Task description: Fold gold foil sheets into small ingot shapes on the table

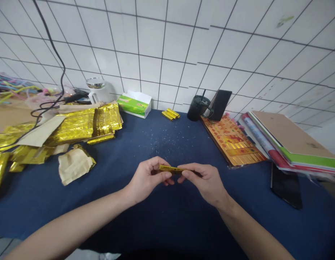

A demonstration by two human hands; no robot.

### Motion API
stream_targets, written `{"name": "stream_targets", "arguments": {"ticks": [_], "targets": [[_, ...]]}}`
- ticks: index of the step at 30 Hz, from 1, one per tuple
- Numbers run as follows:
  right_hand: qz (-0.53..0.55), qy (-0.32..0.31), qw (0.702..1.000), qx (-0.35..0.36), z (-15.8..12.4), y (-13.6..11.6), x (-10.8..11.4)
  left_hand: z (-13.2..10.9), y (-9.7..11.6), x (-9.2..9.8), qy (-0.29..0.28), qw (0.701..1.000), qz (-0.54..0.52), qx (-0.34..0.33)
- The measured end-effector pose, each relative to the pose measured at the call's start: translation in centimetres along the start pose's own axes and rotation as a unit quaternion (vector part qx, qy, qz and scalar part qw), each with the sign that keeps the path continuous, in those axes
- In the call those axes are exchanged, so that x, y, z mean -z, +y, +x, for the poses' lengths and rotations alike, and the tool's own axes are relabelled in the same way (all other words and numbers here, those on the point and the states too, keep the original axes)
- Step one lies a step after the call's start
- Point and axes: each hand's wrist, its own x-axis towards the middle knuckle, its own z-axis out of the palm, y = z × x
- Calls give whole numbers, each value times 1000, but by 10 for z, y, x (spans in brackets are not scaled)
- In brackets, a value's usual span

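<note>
Above the navy cloth-covered bench (167,220), the left hand (147,178) and the right hand (204,182) each pinch, nearly closed, one end of a narrow gold foil strip (170,169), perhaps being creased, though the fingers hide much of it.

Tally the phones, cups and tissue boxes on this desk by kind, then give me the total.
Phones: 2 (leaning phone, flat phone)
Cups: 2 (white mug, black tumbler)
Tissue boxes: 1 (green tissue box)
Total: 5
</note>
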Motion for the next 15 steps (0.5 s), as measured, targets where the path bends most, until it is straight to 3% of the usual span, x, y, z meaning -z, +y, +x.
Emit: {"name": "stream_targets", "arguments": {"ticks": [4,10,15], "targets": [[-37,14,999,13,-1,-5,1,-3,1,2,-8,1000,24,-10],[-38,7,999,19,-4,-6,-2,-5,4,0,44,998,37,-25],[3,30,999,-22,-2,1,-8,-4,5,-4,61,998,7,-16]]}}
